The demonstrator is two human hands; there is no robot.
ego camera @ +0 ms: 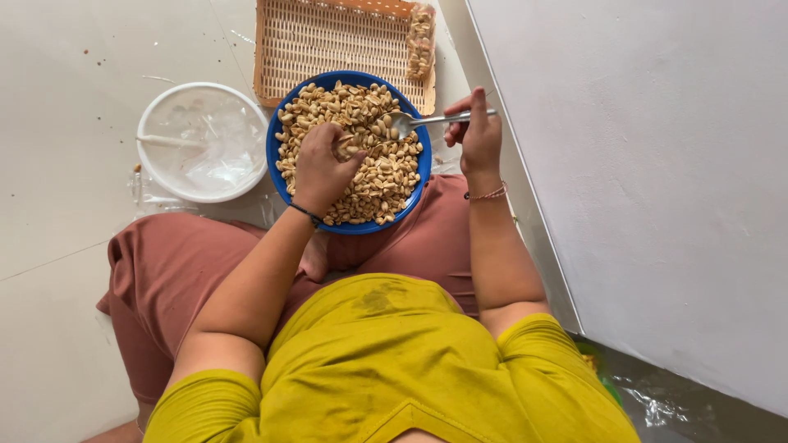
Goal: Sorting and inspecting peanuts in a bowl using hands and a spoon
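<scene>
While left hand hides peanuts, right hand grips spoon, basket cropped

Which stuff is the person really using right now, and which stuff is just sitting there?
In use:
- blue bowl full of peanuts
- metal spoon, held in the right hand
- left hand, fingers in the peanuts

Just lying about:
- white bowl with clear plastic in it
- woven tray behind the bowl, with a small bag of nuts
</scene>
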